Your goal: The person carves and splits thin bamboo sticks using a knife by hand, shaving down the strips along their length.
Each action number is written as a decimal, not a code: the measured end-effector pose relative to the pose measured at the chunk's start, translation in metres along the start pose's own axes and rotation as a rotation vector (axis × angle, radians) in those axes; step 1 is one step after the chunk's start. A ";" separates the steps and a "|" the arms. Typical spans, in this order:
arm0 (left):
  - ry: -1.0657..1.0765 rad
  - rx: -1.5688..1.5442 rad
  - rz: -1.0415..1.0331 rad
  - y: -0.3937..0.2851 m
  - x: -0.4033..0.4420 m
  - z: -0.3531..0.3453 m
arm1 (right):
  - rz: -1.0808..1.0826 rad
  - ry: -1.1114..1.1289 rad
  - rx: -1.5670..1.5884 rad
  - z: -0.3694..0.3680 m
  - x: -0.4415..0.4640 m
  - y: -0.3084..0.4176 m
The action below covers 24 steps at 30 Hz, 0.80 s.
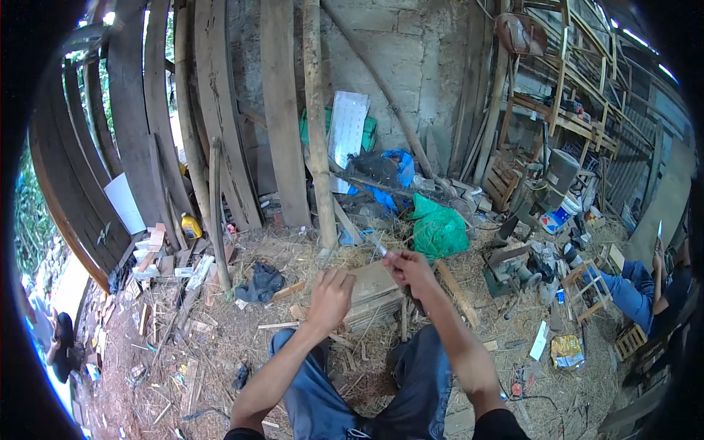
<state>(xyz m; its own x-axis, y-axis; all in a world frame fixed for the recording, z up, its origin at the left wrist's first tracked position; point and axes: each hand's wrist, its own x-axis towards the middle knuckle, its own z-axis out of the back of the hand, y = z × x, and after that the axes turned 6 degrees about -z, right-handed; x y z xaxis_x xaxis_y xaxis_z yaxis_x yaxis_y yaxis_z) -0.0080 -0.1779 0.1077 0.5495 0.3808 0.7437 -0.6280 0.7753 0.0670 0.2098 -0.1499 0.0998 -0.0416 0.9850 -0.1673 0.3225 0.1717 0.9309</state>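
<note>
My right hand [412, 275] is closed around a thin object with a whitish, shiny end [381, 250] that points up and left; its exact kind is unclear. To the left of it, my left hand [331, 295] is curled with its fingertips together, and anything inside them is hidden. Both hands are raised above my knees, a short gap apart. Below and between them lies a wooden block or stack of boards [375, 288] on the straw-covered ground.
A green sack [437, 227] and a dark cloth [261, 283] lie ahead. Upright planks [284, 117] stand before the block wall. At right, a person [645, 293] sits holding a blade-like object [659, 229] near a small wooden frame [587, 290]. Another person [55, 341] is at far left.
</note>
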 end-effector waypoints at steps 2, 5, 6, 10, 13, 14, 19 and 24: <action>0.021 0.011 -0.010 0.011 -0.008 0.009 | 0.039 -0.113 -0.130 0.028 0.016 0.008; 0.066 0.026 0.047 0.021 -0.018 0.015 | 0.115 -0.108 0.045 0.051 0.014 0.034; 0.068 0.025 0.062 0.022 -0.021 0.014 | 0.107 -0.104 0.046 0.044 0.012 0.031; -0.030 -0.107 0.123 0.018 -0.008 0.000 | 0.099 -0.089 0.069 0.012 0.006 0.016; -0.053 -0.189 0.173 0.009 0.004 -0.005 | 0.048 0.060 0.018 -0.019 -0.003 -0.002; -0.052 -0.185 0.175 0.011 0.002 -0.003 | 0.046 0.064 0.019 -0.015 0.000 -0.003; -0.026 -0.331 0.206 0.020 -0.013 0.004 | 0.093 -0.038 -0.002 0.019 0.009 0.019; -0.019 -0.264 0.187 0.013 -0.003 0.007 | 0.103 -0.032 0.000 0.012 0.011 0.018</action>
<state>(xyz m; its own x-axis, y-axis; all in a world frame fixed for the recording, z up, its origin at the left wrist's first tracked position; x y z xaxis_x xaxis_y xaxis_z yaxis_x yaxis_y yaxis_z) -0.0220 -0.1729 0.1110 0.4261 0.5216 0.7391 -0.5509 0.7977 -0.2454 0.2264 -0.1359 0.1108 0.0223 0.9964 -0.0813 0.3237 0.0697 0.9436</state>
